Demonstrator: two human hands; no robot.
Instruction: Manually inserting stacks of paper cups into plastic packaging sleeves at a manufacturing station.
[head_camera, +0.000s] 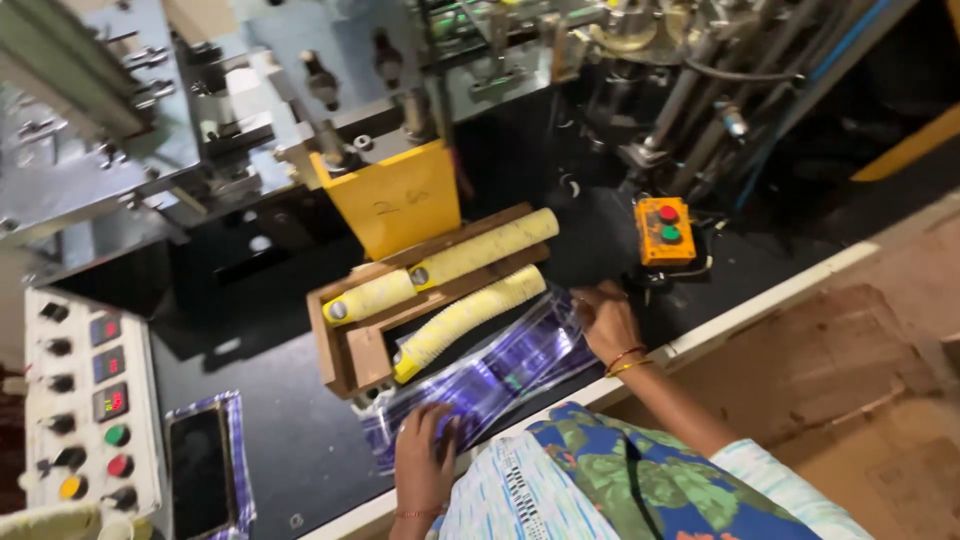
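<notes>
Surface: black machine bed (290, 440) with a pale front edge; brown floor to the right, grey metal machinery behind.
Left hand: (425, 462) low in the view, fingers spread and pressed flat on the near end of a clear plastic sleeve (490, 375); open, gripping nothing that shows.
Right hand: (605, 318) fingers bent down onto the far end of the same sleeve; touching it, but I cannot tell if they pinch the film. 2 bangles on the wrist, 1 red and 1 gold.
Sleeve: shiny, with blue-purple print, lying flat on the bed, running diagonally between the 2 hands.
Lower cup stack: (470, 320) row of nested yellow-patterned paper cups on its side, curved, lying on the sleeve's far edge, just beyond both hands.
Wooden rack: (345, 345) brown frame just left of the lower stack, touching the bed.
Upper cup stacks: 2 more on the rack, a short one (368, 298) and a long one (485, 250), end to end along the same diagonal.
Yellow card: (400, 200) upright sheet behind the rack.
Button box: (665, 232) orange, 1 red and 1 green button, near the right hand on the far side.
Control panel: (90, 400) white, at the left edge, with knobs, small displays and coloured buttons, well apart from the hands.
Flat pack: (205, 465) dark rectangle with purple-printed border, beside the panel.
</notes>
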